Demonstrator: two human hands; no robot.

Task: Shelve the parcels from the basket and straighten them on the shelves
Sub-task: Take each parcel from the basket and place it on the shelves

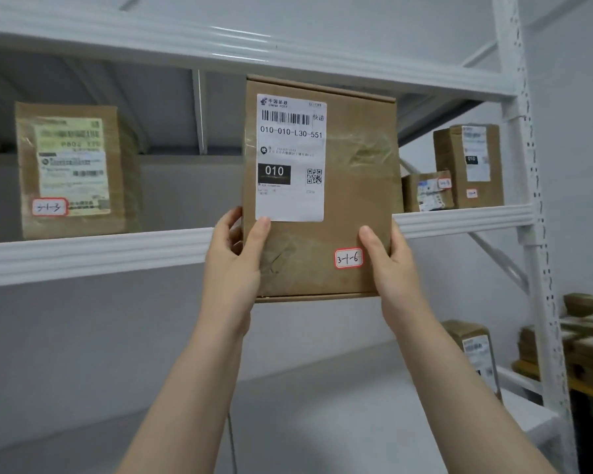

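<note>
A brown cardboard parcel point(353, 200) with a white postal label and a red-edged sticker reading 3-1-6 is held upright in front of the middle shelf point(93, 254). My left hand point(235, 265) grips its lower left edge, thumb on the front face. My right hand point(392, 268) grips the lower right edge the same way. The parcel's bottom hangs below the shelf's front rail, and its top reaches almost to the upper shelf beam point(220, 46). No basket is in view.
On the middle shelf a taped parcel marked 3-1-3 point(72, 172) stands at the left; a small box point(427, 191) and a taller box point(469, 164) stand at the right. A white upright post point(531, 200) bounds the rack. Another parcel point(473, 347) and stacked boxes point(586, 336) sit lower right.
</note>
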